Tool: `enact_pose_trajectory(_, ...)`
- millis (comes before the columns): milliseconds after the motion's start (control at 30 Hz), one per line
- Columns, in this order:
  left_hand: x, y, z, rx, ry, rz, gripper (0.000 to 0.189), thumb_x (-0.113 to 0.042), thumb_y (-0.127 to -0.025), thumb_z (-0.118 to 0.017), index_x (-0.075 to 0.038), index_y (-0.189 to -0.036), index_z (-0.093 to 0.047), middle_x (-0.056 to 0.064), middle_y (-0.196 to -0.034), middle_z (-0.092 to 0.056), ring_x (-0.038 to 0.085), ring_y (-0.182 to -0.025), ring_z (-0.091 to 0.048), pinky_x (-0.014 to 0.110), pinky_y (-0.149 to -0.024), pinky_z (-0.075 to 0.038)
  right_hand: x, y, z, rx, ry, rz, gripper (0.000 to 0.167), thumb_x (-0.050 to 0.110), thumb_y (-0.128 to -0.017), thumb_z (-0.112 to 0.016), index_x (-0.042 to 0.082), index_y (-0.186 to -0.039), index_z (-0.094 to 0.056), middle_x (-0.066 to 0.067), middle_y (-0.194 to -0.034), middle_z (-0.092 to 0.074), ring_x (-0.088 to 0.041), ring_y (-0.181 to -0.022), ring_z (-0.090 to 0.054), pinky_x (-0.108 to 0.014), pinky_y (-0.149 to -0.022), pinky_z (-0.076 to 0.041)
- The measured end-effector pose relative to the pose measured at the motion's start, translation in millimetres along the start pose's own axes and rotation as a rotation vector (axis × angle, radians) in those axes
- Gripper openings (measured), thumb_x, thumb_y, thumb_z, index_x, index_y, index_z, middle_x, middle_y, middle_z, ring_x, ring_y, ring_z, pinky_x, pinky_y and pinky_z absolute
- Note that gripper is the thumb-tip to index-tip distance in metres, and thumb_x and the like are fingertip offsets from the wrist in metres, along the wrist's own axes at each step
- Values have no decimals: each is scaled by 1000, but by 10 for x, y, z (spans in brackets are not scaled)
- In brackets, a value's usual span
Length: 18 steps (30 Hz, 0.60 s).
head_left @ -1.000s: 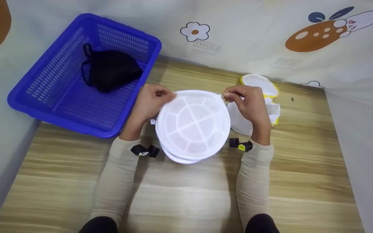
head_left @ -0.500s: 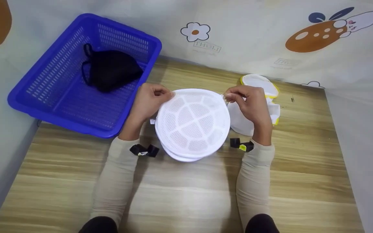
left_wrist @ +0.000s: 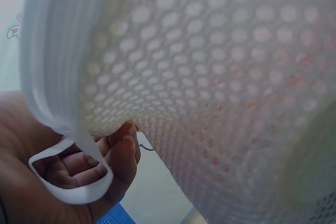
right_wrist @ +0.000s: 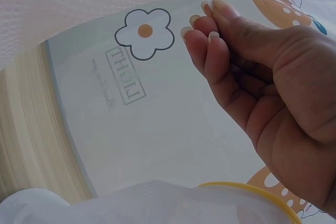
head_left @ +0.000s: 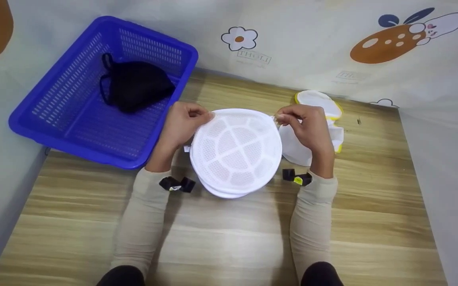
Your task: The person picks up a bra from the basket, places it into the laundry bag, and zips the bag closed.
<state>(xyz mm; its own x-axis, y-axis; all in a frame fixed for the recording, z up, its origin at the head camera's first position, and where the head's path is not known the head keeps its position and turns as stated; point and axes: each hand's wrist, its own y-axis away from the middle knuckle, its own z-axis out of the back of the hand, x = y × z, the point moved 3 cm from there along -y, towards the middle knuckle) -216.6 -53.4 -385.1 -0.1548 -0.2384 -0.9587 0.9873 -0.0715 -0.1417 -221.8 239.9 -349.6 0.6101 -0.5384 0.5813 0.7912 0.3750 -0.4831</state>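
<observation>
A round white mesh laundry bag [head_left: 238, 151] hangs between both hands in the head view, its ribbed panel facing up. At its upper left edge, the left hand [head_left: 183, 123] pinches the rim. The right hand [head_left: 306, 125] pinches a small bit at the upper right edge, too small to make out. Seen from the left wrist, the mesh [left_wrist: 210, 77] fills most of the view, and a white fabric loop [left_wrist: 79, 192] dangles in front of the left hand [left_wrist: 113, 161]. From the right wrist, thumb and fingertips of the right hand [right_wrist: 273, 72] meet at the bag's edge.
A blue plastic basket [head_left: 74, 152] stands at the left with a black strapped cloth item [head_left: 139, 85] inside. Behind the right hand lie white pieces with yellow trim [head_left: 318, 104] on the wood-patterned surface [head_left: 372, 222]. A printed sheet [head_left: 292, 47] rises at the back.
The laundry bag has lifted very slightly and its lower edge has shifted up a little. Both hands keep their hold almost unmoved.
</observation>
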Motion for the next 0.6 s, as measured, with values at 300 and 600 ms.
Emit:
enact_pose_trajectory(300,18,-13,-3,-2,37,11,11,-7,-80,-73,4,-78,-74,9,-72,-68,9,-60,-57,20,-56,-45,-14,13,34,10,-15,37,7,5,-86,-68,4,-86,-75,3,-80,-70,-11,-67,-65,-19,-62,-50)
enact_pose_trajectory(600,39,-10,13,-28,63,9,13,-8,-80,-74,5,-77,-74,8,-71,-67,9,-60,-56,20,-56,-44,-5,8,37,9,-34,8,8,1,-85,-68,5,-84,-75,-1,-79,-70,-13,-67,-65,-19,-62,-50)
